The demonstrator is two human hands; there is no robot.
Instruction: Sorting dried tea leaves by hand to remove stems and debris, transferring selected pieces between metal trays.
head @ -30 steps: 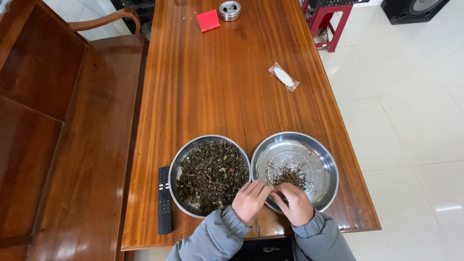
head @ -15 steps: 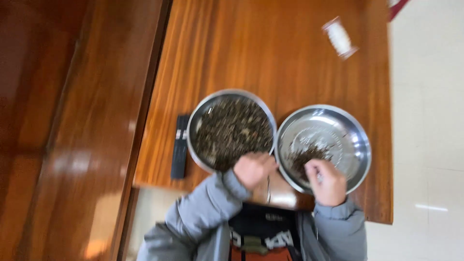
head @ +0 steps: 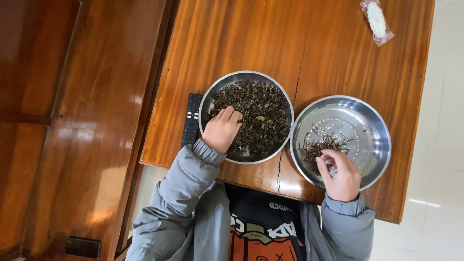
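Note:
Two round steel bowls stand side by side near the table's front edge. The left bowl [head: 211, 96] is full of dark dried leaves [head: 261, 116]. My left hand [head: 221, 129] rests in it, fingers curled into the leaves at its left side. The right bowl [head: 377, 125] holds a small heap of thin dark stems [head: 319, 145]. My right hand [head: 340, 175] reaches over its near rim, fingertips pinched together just above the stems; whether a stem is between them is too small to tell.
A black remote control [head: 191, 120] lies just left of the left bowl. A small clear packet with white contents [head: 377, 20] lies at the far right of the wooden table [head: 270, 43]. A wooden bench [head: 72, 121] runs along the left, white tiled floor [head: 444, 145] on the right.
The view has tilted and moved closer. My left hand has gone from between the bowls into the leaf bowl. My right hand stays over the stems in the right bowl.

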